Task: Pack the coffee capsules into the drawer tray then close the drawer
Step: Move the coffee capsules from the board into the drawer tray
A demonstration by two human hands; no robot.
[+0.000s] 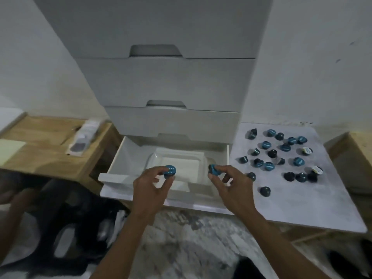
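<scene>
Two blue-lidded dark coffee capsules are in hand, both above the open white bottom drawer (112, 164) of a white drawer cabinet (161, 81). The left hand (150, 190) pinches one capsule (169, 171) between thumb and fingertips, its round blue foil lid tilted up toward the camera. The right hand (231, 188) pinches the other capsule (213, 169) with its lid facing left, so its axis lies roughly level. Both hang over the near edge of the clear plastic tray (181, 158) lying in the drawer, which holds no capsules.

About twenty-four more loose capsules (281, 156) lie scattered on the white board (302, 206) right of the drawer, mostly across its far half; some stand lid-up, others lie tipped on their sides. Two of them show pale lids, near the board's right edge.
</scene>
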